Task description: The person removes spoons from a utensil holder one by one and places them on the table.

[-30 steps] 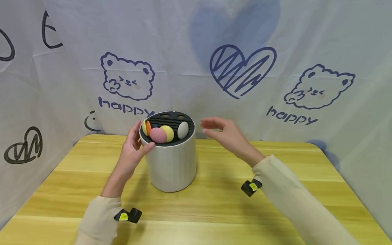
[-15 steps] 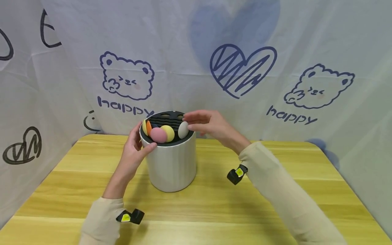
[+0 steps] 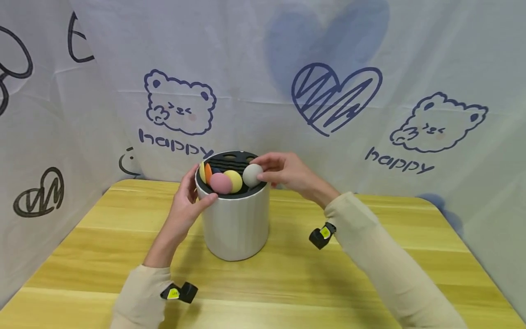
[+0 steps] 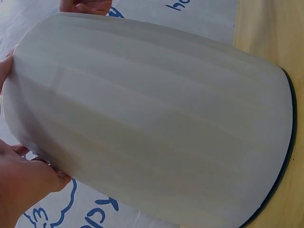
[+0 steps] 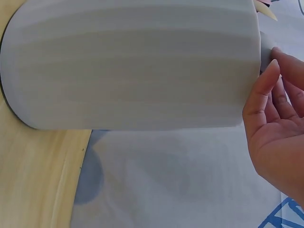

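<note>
A white ribbed cylindrical holder with a black slotted top stands upright on the table. My left hand grips its upper left side, thumb against the front rim. At the right of the top, my right hand pinches a pale grey rounded piece between thumb and fingers. Beside it sit a pink rounded piece, a yellow one, and thin orange and yellow edges at the left. In the right wrist view, the holder's wall hides most of the grey piece.
The wooden table extends around the holder. Behind it hangs a pale cloth printed with hearts and bear faces. Round openings show at the back of the black top.
My right hand has come left to the holder and taken hold of the grey piece, which now shows a rounder face. My left hand keeps its grip. The head view has shifted slightly.
</note>
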Demonstrator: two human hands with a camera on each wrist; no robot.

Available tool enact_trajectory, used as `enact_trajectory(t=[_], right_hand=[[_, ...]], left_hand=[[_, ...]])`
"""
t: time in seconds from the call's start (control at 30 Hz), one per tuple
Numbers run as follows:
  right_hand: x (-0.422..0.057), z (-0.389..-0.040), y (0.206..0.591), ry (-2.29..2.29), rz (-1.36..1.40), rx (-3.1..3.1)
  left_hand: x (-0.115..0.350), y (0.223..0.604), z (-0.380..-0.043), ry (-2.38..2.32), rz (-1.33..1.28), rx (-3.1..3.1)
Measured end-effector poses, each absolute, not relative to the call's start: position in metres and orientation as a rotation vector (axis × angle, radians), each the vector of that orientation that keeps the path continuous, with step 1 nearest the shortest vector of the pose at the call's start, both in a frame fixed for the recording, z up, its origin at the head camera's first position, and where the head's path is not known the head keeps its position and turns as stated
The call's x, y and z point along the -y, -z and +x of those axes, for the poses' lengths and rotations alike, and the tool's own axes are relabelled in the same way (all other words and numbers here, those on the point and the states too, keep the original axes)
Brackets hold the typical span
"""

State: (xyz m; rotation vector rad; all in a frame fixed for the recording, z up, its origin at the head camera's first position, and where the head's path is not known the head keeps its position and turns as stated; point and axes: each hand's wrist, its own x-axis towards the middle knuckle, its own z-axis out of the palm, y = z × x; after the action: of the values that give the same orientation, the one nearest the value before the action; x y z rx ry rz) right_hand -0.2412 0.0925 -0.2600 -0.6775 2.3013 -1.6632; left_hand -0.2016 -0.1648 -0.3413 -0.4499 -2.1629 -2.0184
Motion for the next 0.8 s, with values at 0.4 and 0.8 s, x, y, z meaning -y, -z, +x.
enact_trajectory(t=[0.4,0.8], right_hand=[[-0.090,-0.244,0.253,1.620,-0.649,-2.377],[-0.089,-0.241,0.232,1.768,-0.702,-2.420]], left_hand=[[0.165,0.340,-0.201,2.026,-0.456,2.167],[0.163,0.343,-0.201,2.028,-0.459,2.138]])
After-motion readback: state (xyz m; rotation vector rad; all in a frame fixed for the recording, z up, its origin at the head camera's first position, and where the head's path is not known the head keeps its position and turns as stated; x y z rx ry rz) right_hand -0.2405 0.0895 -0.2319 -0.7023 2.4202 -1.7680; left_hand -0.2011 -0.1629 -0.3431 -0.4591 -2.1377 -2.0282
